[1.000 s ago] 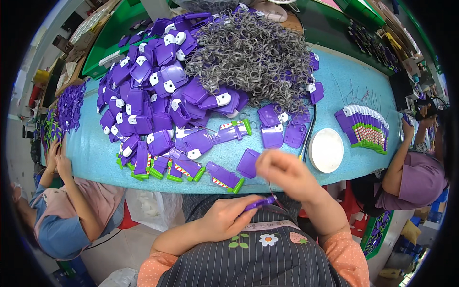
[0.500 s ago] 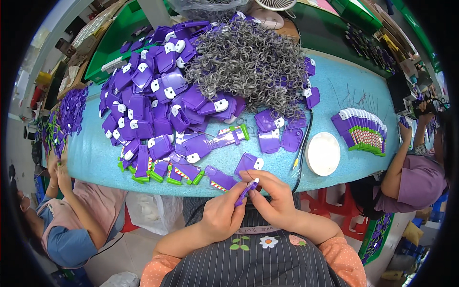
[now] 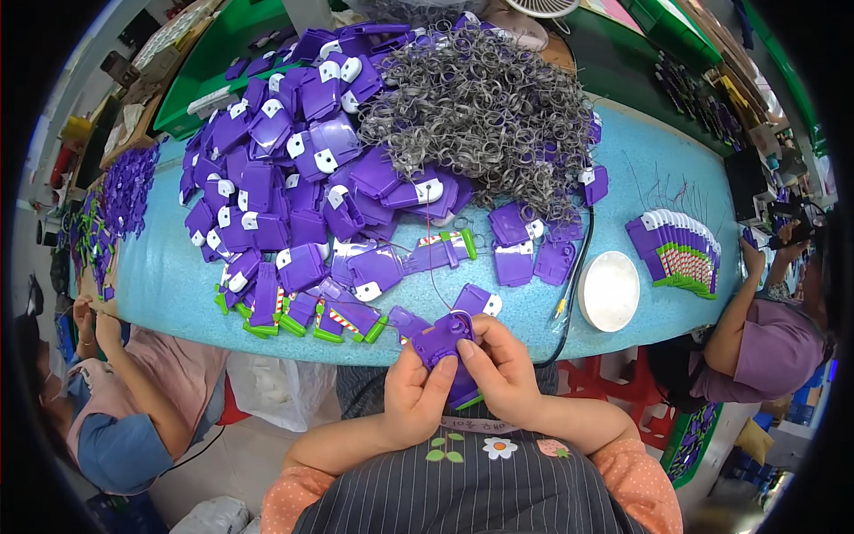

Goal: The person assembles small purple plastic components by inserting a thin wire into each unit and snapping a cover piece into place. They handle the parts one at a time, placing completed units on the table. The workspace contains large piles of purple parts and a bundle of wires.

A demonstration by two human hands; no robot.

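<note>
Both my hands are in front of me at the table's near edge, closed round one purple plastic casing (image 3: 436,342). Its hollow inner face is turned up, with a round moulded spot near the top and a bit of green at the lower end. My left hand (image 3: 416,392) grips its left side, thumb on the face. My right hand (image 3: 503,372) pinches the right side, thumb pressed near the middle. From the casing's top a thin dark reddish wire (image 3: 431,267) rises away from me. Just beyond lies a purple piece with a white tip (image 3: 476,300).
Purple casings (image 3: 267,214) heap at the left, beside a tangled pile of grey wire rings (image 3: 480,116). Green-ended pieces (image 3: 351,320) lie nearer. Rightward are a black cable (image 3: 578,267), a white round dish (image 3: 608,292) and a fanned row of assembled pieces (image 3: 676,254). People sit at both sides.
The casing, held edge-on before, is now turned with its inner face up. The wire now shows extending beyond it. Both hands have shifted their grip round it.
</note>
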